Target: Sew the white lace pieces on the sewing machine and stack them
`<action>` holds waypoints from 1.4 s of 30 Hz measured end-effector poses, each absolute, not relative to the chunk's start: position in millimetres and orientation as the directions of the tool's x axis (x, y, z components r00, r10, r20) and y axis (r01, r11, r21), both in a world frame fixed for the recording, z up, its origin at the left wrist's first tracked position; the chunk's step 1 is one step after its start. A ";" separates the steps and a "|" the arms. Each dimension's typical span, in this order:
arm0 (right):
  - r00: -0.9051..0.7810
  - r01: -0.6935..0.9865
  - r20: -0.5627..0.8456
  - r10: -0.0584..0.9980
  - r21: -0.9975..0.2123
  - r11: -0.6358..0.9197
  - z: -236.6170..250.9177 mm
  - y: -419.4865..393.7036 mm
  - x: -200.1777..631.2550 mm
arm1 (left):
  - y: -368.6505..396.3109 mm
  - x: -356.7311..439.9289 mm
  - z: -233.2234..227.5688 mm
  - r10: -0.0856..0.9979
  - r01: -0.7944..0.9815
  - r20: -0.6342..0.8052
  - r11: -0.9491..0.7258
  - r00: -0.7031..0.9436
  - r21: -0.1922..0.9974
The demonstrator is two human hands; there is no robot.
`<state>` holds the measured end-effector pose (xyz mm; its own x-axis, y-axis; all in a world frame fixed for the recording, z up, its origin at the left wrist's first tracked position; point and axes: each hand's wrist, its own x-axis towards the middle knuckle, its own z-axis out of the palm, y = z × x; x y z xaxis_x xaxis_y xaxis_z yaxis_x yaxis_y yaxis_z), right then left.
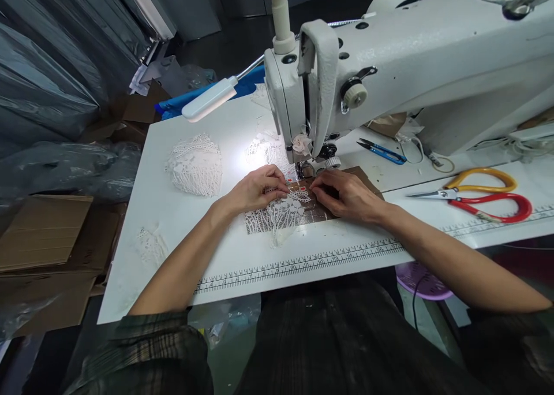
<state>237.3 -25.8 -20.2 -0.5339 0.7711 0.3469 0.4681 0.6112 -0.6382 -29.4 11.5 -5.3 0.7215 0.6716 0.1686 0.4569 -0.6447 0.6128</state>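
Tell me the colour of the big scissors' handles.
Scissors: one yellow, one red; head view.

Single view only, so we have no second camera and no shared area. We look from the wearer's head, forward and steeply down, seated close at the near edge of the white sewing table (173, 222). Our own lap and both forearms fill the bottom of frame, the left hand (255, 188) and right hand (348, 196) sit just below centre. The sewing machine (411, 66) looms near at upper right, its top cut off by the frame edge. Wide lens: the printed ruler strip (303, 263) bows, edges stretch. At left we see past the table to cardboard (41, 230) on the floor.
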 end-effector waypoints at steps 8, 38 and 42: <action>-0.648 0.358 0.233 0.725 -0.747 0.560 -5.2 -26.0 222.0 | -12.3 -18.4 17.7 0.618 0.511 0.228 -0.767 0.753 0.388; -0.664 0.478 0.334 0.669 -0.498 0.723 -8.4 -25.5 235.0 | 21.4 3.0 23.0 0.819 0.807 0.225 -0.566 0.528 0.167; -0.769 0.326 0.392 0.505 -0.439 0.837 -25.2 -21.2 230.4 | 37.5 6.9 2.3 0.806 0.814 0.264 -0.571 0.530 0.108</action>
<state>230.4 -21.2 -25.2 -0.7687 0.5051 0.3925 0.3263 0.8374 -0.4386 6.9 37.5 2.3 0.5301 0.8057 0.2642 0.8138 -0.5709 0.1083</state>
